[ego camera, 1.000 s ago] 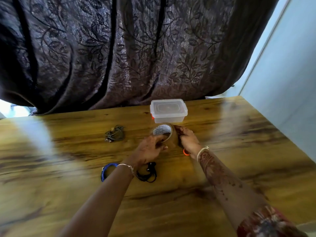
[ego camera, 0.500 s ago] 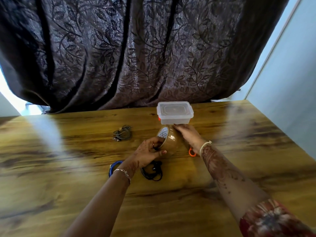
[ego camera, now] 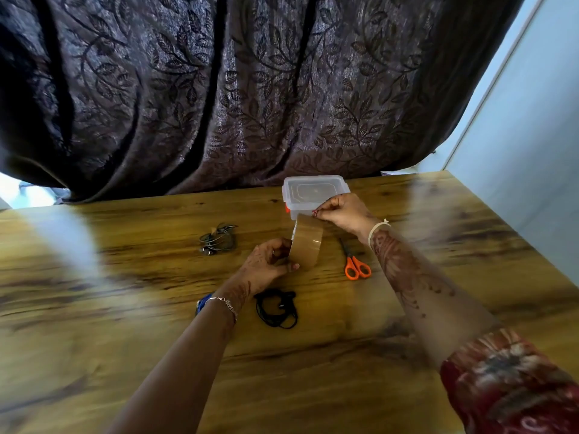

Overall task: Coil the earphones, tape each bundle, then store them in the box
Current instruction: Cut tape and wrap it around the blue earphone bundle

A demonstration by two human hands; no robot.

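Note:
My left hand (ego camera: 266, 267) grips a brown tape roll (ego camera: 306, 245) held upright above the wooden table (ego camera: 407, 308). My right hand (ego camera: 341, 211) pinches the tape's free end near the top of the roll, in front of the box. The clear plastic box (ego camera: 313, 192) with its lid on stands at the table's back. A coiled black earphone bundle (ego camera: 277, 308) lies just below my left hand. A grey coiled earphone bundle (ego camera: 219, 239) lies to the left. A blue earphone (ego camera: 200, 303) shows only partly behind my left wrist.
Orange-handled scissors (ego camera: 355, 264) lie right of the tape roll, below my right wrist. A dark patterned curtain (ego camera: 250, 89) hangs behind the table's far edge. A pale wall (ego camera: 532, 151) runs along the right side.
The roll has turned upright in my left hand. My right hand has risen toward the box with the tape's end, uncovering the scissors.

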